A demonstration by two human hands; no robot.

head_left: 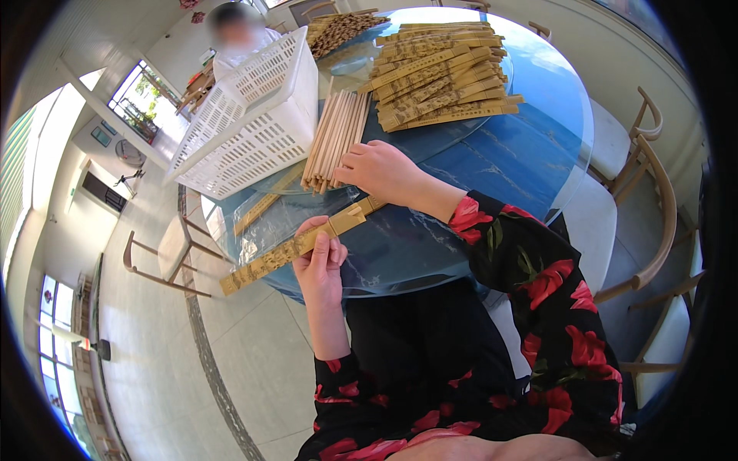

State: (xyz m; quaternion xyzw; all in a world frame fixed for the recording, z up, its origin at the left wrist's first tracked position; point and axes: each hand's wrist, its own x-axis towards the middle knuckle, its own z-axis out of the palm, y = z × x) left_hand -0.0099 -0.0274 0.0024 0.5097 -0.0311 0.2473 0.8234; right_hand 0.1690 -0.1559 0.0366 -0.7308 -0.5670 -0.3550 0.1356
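My left hand (pixel 320 257) grips a long tan paper sleeve (pixel 269 257) with dark printing, held slantwise over the near edge of the round blue glass table (pixel 492 165). My right hand (pixel 380 170) rests on the near ends of a bundle of bare wooden chopsticks (pixel 335 138) lying on the table, and touches the sleeve's open end (pixel 360 211). Whether its fingers pinch a chopstick I cannot tell.
A white plastic lattice basket (pixel 254 115) lies tilted on the table's left. A tall pile of filled sleeves (pixel 438 73) sits beyond, more chopsticks (pixel 338 29) at the far edge. A person (pixel 234 34) sits opposite. Wooden chairs (pixel 649 200) stand right; another chair (pixel 165 257) left.
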